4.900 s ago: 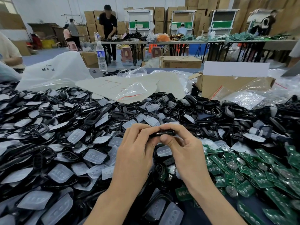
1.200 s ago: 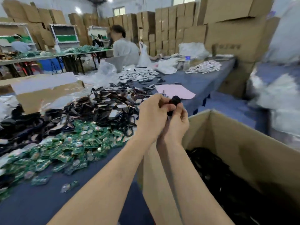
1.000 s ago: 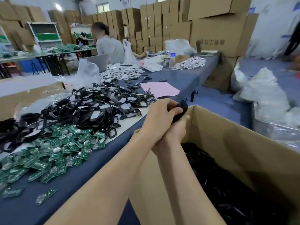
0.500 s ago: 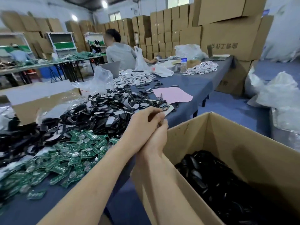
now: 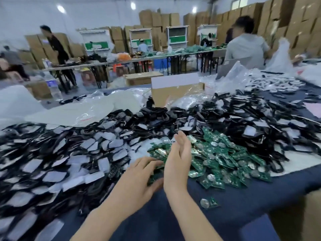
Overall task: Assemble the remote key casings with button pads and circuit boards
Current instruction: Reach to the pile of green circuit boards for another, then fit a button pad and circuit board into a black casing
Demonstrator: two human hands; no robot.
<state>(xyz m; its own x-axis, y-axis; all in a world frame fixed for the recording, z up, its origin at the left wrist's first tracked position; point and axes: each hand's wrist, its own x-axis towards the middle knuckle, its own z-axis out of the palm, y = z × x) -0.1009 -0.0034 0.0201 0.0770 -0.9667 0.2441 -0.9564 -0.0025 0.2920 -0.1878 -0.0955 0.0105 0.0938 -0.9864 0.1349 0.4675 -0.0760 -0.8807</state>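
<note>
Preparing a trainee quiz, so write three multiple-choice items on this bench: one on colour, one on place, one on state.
1. What colour is the pile of circuit boards?
A. Red.
B. Green.
C. Yellow.

2. Where does the lone circuit board lie?
A. On top of that pile.
B. On the floor.
C. On the blue table cover, apart from that pile.

3. How is the right hand?
A. Open, holding nothing.
B. Pinching a board.
C. Clenched in a fist.

Answers: 1 B, the boards all show green; 2 C, it sits alone on bare blue cloth; 3 A, its fingers are straight and empty.
</note>
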